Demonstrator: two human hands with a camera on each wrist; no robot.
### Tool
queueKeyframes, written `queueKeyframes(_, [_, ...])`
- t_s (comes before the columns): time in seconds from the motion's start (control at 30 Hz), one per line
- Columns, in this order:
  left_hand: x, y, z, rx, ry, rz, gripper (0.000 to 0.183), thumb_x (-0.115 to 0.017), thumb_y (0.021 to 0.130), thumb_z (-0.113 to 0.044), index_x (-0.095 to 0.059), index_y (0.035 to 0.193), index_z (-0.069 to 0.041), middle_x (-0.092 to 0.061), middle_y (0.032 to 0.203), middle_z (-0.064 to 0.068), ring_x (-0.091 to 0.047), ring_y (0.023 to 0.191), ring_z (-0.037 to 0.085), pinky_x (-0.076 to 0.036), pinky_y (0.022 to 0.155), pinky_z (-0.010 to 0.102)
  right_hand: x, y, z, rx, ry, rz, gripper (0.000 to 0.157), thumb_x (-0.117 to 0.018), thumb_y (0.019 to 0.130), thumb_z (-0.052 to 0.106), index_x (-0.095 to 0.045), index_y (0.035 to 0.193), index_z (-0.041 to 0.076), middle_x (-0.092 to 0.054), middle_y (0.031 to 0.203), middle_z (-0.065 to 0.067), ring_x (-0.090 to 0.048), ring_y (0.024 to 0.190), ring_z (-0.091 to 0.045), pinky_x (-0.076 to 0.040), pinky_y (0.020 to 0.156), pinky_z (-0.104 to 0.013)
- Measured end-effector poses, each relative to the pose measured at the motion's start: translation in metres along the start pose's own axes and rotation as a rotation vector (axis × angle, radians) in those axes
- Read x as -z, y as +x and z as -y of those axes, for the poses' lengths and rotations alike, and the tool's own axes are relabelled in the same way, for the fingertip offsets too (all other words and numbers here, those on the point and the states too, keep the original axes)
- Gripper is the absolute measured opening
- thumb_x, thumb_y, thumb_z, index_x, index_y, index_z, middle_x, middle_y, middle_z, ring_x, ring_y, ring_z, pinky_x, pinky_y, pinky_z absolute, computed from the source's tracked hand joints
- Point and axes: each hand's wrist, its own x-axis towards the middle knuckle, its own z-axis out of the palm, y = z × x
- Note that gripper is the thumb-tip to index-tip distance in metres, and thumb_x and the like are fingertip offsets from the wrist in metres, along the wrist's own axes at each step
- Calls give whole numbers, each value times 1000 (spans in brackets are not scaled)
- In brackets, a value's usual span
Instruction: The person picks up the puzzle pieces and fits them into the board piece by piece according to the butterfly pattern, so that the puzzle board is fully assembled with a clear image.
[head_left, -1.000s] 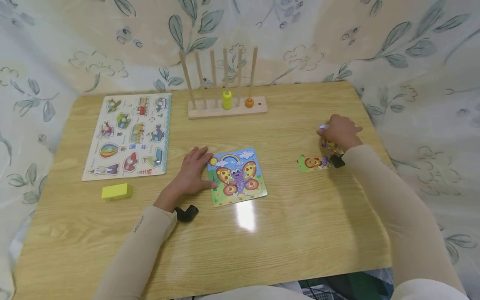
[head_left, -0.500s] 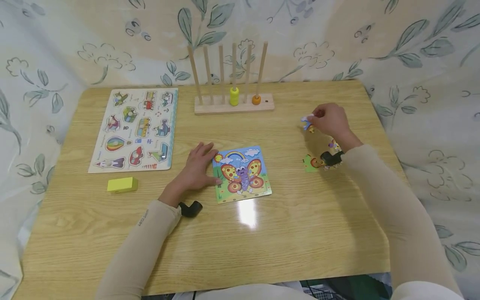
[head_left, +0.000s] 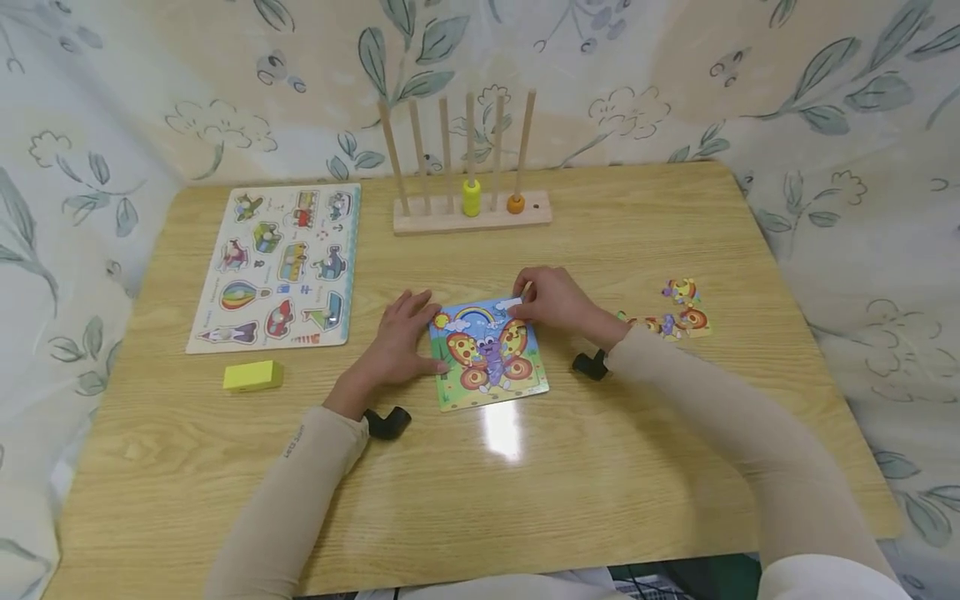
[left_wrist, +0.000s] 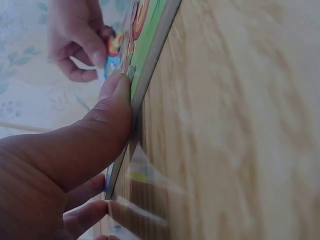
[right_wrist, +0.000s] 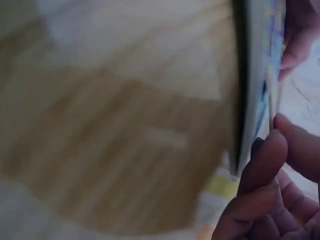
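Note:
A square butterfly puzzle lies near the table's middle. My left hand rests at its left edge, thumb on the near-left rim and fingers extended past the upper-left corner. Between thumb and fingertips, my right hand pinches a thin puzzle piece over the puzzle's upper-right corner. From the right wrist view the piece appears tilted and edge-on. The fingers partly hide that corner. To the right lie more loose pieces, partly covered by my right forearm in the head view.
At the back stands a wooden peg rack with yellow and orange beads. A vehicle puzzle board lies at the left, with a yellow block in front of it. Patterned cloth hangs behind the wooden table.
My right hand picked up a piece from the loose ones at the right and carried it left to the butterfly puzzle. The left hand stays at the puzzle's edge.

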Motion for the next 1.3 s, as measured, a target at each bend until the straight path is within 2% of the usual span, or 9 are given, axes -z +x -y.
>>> queueKeyframes(0.1, [-1,-2,-1,7,-7,-5,90,-82,74,-36,-38,147,-8,-19,160,11,0,150,34,0,121,52,-5,2,2,10,-41,-5,27,-75,84,28,-63,98,8,-66,71,-2,-56,60,-13,-43,60,-27])
queueKeyframes(0.33, [0,-3,-2,4,-9,-15,89,-82,73,-36,-39,146,-8,-19,160,10,0,150,33,0,121,52,-9,2,8,16,-74,11,27,-72,86,28,-62,100,8,-63,70,-3,-54,59,-14,-42,58,-26])
queueKeyframes(0.87, [1,0,-3,0,2,-17,90,-83,73,-36,-38,146,-7,-19,159,12,-1,149,35,-1,121,54,-7,8,10,110,-232,55,30,-70,88,28,-61,110,9,-64,77,-2,-55,68,-16,-46,67,-31])
queueKeyframes(1.0, [0,-1,-2,3,1,-18,90,-82,73,-37,-39,146,-8,-19,159,11,-1,149,34,-1,121,53,-3,5,7,113,-229,50,32,-68,90,30,-61,113,9,-63,76,-2,-54,66,-16,-45,64,-30])
queueKeyframes(1.13, [0,-1,-3,0,-2,-9,89,-82,74,-37,-38,147,-8,-18,160,11,0,149,34,0,121,53,16,-10,-7,50,-209,-25,30,-63,92,30,-61,113,7,-62,75,-4,-52,63,-17,-44,60,-30])
queueKeyframes(1.23, [1,0,-4,0,-6,-4,90,-82,74,-37,-38,147,-7,-18,160,11,1,150,34,0,121,53,44,-28,-28,-65,-241,-83,34,-60,94,29,-61,115,3,-66,84,-11,-59,71,-22,-49,65,-37])
queueKeyframes(1.3, [1,0,-4,0,-8,-10,89,-82,74,-36,-38,146,-7,-18,160,11,1,149,34,0,121,54,66,-41,-45,-164,-295,-96,40,-58,94,30,-58,121,0,-68,95,-19,-63,81,-31,-51,71,-45])
